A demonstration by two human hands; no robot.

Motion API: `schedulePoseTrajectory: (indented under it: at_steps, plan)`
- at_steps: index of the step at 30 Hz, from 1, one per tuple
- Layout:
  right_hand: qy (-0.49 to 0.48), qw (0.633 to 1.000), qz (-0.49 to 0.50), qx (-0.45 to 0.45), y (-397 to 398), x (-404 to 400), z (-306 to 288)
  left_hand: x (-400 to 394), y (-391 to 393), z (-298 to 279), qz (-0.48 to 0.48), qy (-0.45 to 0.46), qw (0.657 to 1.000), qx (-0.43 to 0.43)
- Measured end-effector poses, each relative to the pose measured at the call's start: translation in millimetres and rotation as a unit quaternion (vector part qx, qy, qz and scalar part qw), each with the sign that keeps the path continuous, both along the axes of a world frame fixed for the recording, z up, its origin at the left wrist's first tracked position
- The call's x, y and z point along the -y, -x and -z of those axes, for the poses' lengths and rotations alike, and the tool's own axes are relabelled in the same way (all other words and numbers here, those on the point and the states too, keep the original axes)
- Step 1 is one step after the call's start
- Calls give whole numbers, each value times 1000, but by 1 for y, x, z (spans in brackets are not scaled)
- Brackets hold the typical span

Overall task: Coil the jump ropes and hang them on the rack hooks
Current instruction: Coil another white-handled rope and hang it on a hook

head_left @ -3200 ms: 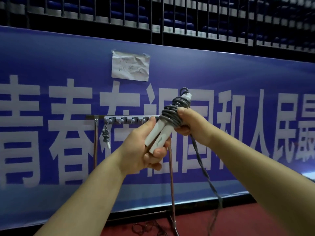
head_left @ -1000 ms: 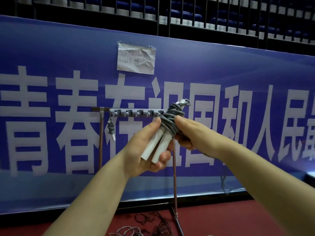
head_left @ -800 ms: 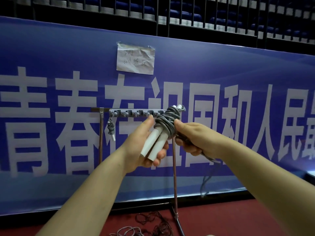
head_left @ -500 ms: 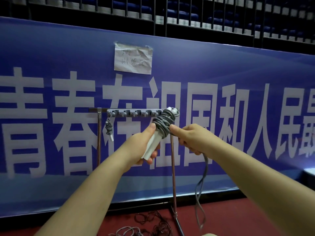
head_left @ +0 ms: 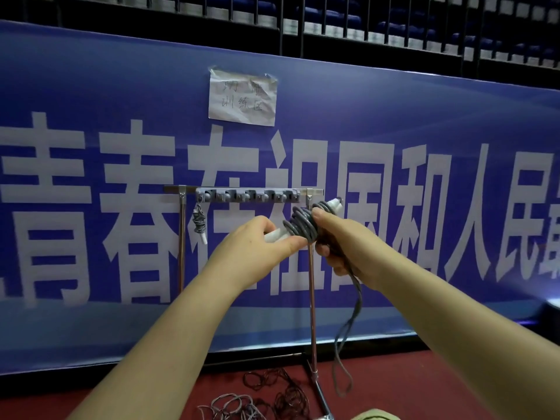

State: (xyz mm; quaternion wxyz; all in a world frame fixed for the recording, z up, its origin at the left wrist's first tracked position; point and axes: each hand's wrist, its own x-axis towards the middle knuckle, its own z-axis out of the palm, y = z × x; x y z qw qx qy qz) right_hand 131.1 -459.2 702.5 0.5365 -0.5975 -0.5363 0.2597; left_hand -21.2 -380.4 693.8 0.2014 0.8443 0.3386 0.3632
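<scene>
1. While the left hand (head_left: 251,253) curls thumb and fingers around the white handles (head_left: 277,234) of the jump rope (head_left: 301,224), its grip is clamped on their lower ends.
2. Just right of that grip, the right hand (head_left: 345,237) pinches the grey cord coiled round the handles, thumb on top of the coil and fingers curled beneath; this grip is closed on the cord.
3. From under the right grip a loose loop of cord (head_left: 345,334) hangs down toward the red floor (head_left: 409,386).
4. Long axis of the bundle: slanted, lower end in the left grip, upper white tips (head_left: 366,204) pointing up and to the right, past the right thumb.
5. Behind both grips stands the rack (head_left: 311,298), its row of hooks (head_left: 248,196) just above the left hand.
6. Left of the left grip, a second coiled rope (head_left: 199,222) hangs from the leftmost hook, handle downward.
7. Below the grips, loose ropes (head_left: 272,392) lie tangled on the floor at the rack's foot.
8. Farther back hangs a blue banner (head_left: 91,86) with a paper note (head_left: 242,98) taped on it.
</scene>
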Motion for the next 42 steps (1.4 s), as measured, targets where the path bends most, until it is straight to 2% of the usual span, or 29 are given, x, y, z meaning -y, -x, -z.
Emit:
schedulePoseTrajectory:
  at_steps: [4,6,7,8,11,12,13,15,18,21,25,29,32,35,38,42]
  plan:
    - [-56,998,35,7,4,0,1,2,0,-2,52,29,998,-12]
    - [-73,997,31,-14,6,1,1,4,3,-3,141,124,982,13]
    - [-82,996,22,-30,7,1,1,4,5,-4,204,210,956,30]
    - [-94,995,4,-45,7,2,2,2,7,-3,277,296,913,39]
    - [-134,986,-70,-65,5,1,6,-8,9,6,507,470,721,47]
    - [-129,986,-85,-59,4,2,6,-9,8,9,541,495,678,46]
    - [-117,987,-101,-43,3,1,6,-8,6,11,543,509,667,44]
    - [-84,989,-119,11,-1,2,3,-4,5,10,493,516,699,49]
    - [-48,987,-139,71,-9,3,-3,1,5,7,408,469,781,65]
    - [-22,985,-133,103,-13,6,-6,2,5,9,358,421,830,73]
    - [19,986,-47,162,-11,9,-6,-4,4,13,296,352,883,93]
    - [84,977,17,196,-13,8,-2,-8,6,13,206,288,933,62]
    - [77,965,99,232,-13,4,3,-8,3,15,125,176,976,28]
    - [55,978,89,178,-12,3,7,-13,0,19,48,55,997,-10]
    - [37,992,54,105,-8,5,8,-16,-1,20,21,8,1000,-13]
    - [41,996,37,63,-3,2,13,-10,1,12,-16,-29,998,-44]
